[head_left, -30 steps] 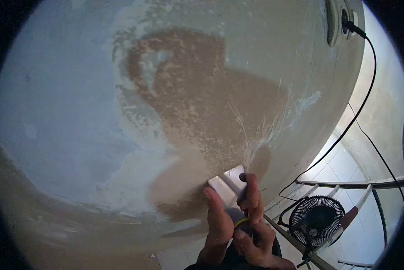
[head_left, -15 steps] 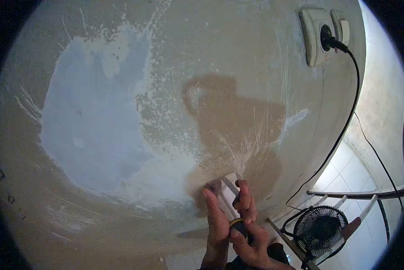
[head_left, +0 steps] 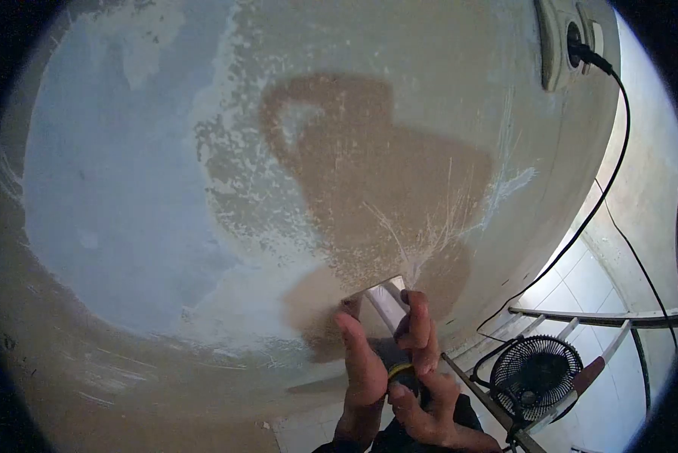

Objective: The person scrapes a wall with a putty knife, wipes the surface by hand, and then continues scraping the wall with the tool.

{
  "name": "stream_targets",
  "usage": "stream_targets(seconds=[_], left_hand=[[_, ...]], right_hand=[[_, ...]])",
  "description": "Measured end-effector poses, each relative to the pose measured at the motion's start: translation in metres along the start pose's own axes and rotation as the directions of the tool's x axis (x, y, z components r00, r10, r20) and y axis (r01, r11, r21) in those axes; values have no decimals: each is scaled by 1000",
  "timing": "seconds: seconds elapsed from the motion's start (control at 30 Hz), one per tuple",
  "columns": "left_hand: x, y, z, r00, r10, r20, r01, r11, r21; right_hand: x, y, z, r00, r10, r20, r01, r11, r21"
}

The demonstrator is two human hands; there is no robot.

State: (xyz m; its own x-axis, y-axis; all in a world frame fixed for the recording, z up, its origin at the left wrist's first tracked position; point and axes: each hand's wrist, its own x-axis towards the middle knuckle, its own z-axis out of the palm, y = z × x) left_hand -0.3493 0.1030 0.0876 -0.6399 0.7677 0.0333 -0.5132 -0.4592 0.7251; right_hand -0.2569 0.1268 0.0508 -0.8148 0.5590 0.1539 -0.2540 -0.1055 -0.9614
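A putty knife with a wide, shiny metal blade and a dark handle with a yellow band is held in front of the wall. My right hand is closed around the handle, some fingers reaching up along the blade's right side. At the blade's left edge, my left hand grips with the thumb in front, its other fingers mostly hidden. Behind the blade, the wall has scratched, flaking paint and fine white scrape marks. A large pale bluish-white patch covers its left part.
A wall socket with a black plug and cable is at the upper right. Below stands a black fan by a ladder, over white floor tiles. Shadows fall across the wall's middle.
My view has shifted closer to the wall; the pale patch looks larger and further left. The blade has tilted and now catches more light. Both hands keep their hold.
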Motion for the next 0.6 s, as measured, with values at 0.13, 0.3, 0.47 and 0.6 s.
stream_targets(seconds=[0.13, 0.3, 0.47, 0.6], left_hand=[[-5, -4, -7, 1000, 0, -7, 0, 1000, 12], [-2, 7, 0, 993, -101, -57, 101, 995, -1], [-8, -1, -14, 987, -155, -30, 151, 982, -109], [-3, 6, -11, 988, -157, 5, 157, 987, -30]], right_hand=[[-4, 6, -1, 995, -14, 95, 13, 1000, 10], [-1, 14, 3, 995, -80, -52, 82, 995, 48], [-7, 15, -4, 999, 11, 49, -9, 999, -48], [0, 17, 5, 984, -173, -41, 172, 985, -18]])
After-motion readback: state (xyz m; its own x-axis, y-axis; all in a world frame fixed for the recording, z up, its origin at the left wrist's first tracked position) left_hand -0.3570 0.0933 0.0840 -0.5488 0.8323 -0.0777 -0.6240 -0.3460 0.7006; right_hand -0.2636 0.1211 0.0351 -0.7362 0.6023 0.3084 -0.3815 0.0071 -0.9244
